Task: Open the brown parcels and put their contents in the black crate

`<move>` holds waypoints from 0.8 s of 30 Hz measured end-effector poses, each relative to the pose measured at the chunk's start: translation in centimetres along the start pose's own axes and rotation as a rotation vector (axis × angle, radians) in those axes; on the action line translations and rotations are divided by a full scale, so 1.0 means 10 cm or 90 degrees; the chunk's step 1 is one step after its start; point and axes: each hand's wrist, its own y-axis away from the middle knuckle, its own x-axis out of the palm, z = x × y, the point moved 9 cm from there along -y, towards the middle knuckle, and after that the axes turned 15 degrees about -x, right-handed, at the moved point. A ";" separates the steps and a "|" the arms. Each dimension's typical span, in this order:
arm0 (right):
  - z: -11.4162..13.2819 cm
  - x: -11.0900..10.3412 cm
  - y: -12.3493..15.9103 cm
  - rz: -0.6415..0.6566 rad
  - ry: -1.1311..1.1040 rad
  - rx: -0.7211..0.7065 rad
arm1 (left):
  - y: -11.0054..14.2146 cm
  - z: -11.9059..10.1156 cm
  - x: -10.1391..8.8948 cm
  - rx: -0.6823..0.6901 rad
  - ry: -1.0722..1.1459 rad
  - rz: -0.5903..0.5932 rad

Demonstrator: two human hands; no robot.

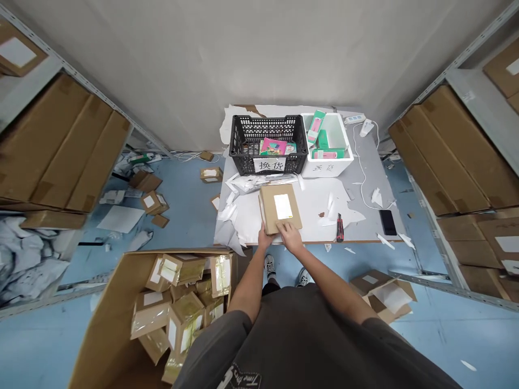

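Note:
A brown cardboard box [267, 201] with a white label [283, 206] on its upper face is at the front of the table, slightly turned. My left hand [265, 236] is closed round its near left corner, the thumb along the side. On the top near the front edge, the fingers of my right hand [289, 234] lie spread, touching the cardboard. To the right on the table is a red and black utility knife [339, 228].
Behind the box stand a black crate [267, 129] with colourful packets and a white bin [336, 129] holding green boxes. A phone [388, 222] lies at the right. Left of me, a large carton [106, 319] holds several taped parcels. Shelves with cartons flank both sides; paper scraps litter the table.

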 end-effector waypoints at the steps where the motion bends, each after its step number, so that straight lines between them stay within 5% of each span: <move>1: 0.04 0.06 -0.01 -0.004 -0.003 -0.007 | 0.00 0.03 -0.06 -0.010 -0.016 -0.003; 4: 0.00 0.11 0.01 -0.032 -0.009 -0.005 | 0.06 -0.05 -0.25 0.034 -0.059 -0.014; 7: -0.29 0.01 0.09 -0.066 -0.016 0.060 | 0.18 -0.15 -0.36 0.050 -0.132 -0.067; 12: -0.73 0.08 0.15 0.016 -0.097 0.167 | 0.35 -0.30 -0.08 0.031 -0.316 -0.093; 17: -0.75 0.13 0.10 0.024 -0.097 0.205 | 0.38 -0.36 0.01 0.007 -0.383 -0.138; 24: -0.59 0.01 0.14 -0.032 -0.077 0.182 | 0.34 -0.35 -0.13 0.036 -0.328 -0.116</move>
